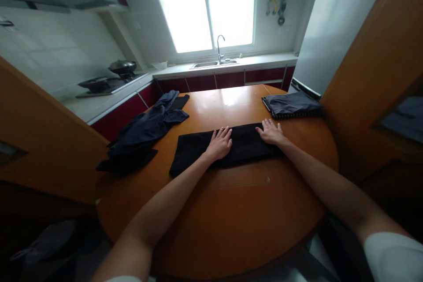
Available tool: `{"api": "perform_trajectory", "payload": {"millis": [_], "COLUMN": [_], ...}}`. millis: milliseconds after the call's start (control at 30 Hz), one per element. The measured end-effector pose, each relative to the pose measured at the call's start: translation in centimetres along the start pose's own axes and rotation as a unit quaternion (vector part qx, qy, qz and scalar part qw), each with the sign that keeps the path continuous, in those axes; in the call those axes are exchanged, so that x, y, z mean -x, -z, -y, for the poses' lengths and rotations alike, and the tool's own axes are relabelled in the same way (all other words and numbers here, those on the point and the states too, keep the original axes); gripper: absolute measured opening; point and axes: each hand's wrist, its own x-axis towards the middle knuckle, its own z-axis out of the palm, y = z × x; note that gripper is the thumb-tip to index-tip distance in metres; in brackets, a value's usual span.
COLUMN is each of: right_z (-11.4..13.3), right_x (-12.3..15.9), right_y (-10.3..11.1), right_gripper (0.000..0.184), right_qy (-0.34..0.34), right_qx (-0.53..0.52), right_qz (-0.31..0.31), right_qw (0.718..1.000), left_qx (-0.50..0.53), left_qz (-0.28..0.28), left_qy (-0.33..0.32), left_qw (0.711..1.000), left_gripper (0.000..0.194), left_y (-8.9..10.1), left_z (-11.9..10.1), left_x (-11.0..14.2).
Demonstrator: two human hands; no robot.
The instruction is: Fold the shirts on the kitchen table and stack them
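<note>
A black garment (194,152) lies folded into a long flat strip across the round wooden table (231,211). My left hand (220,142) rests flat on its middle, fingers stretched out. My right hand (271,132) lies flat on the strip's right end, fingers spread. Neither hand grips anything.
A crumpled dark blue garment (148,128) hangs over the table's left edge. A folded grey garment (292,105) sits at the far right of the table. Behind are a counter with a sink (214,63) under a window, a stove with pans (112,78) at left, and wooden panels on both sides.
</note>
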Motion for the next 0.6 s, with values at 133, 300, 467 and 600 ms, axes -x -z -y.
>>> {"api": "perform_trajectory", "payload": {"millis": [133,300,467,600], "right_z": [-1.0,3.5,8.1,8.0], "right_x": [-0.3,1.3,3.3,3.3], "right_y": [1.3,1.1,-1.2,-1.8], "right_gripper": [0.071,0.061,0.065,0.069], "right_qy": [-0.031,0.048,0.246,0.28], "right_qx": [-0.014,-0.006,-0.013,-0.021], "right_qz": [-0.04,-0.124,-0.042,0.032], "right_qw": [0.999,0.991,0.968,0.959], "left_qx": [-0.002,-0.012,-0.015,-0.017], "left_qz": [0.002,-0.004,-0.003,0.004], "left_qy": [-0.001,-0.003,-0.006,-0.009], "left_qw": [1.0,1.0,1.0,1.0], "left_gripper": [0.058,0.059,0.06,0.06], "left_y": [0.0,-0.3,-0.3,-0.3], "left_z": [0.0,0.0,0.1,0.1], "left_x": [-0.1,-0.3,-0.2,-0.1]}}
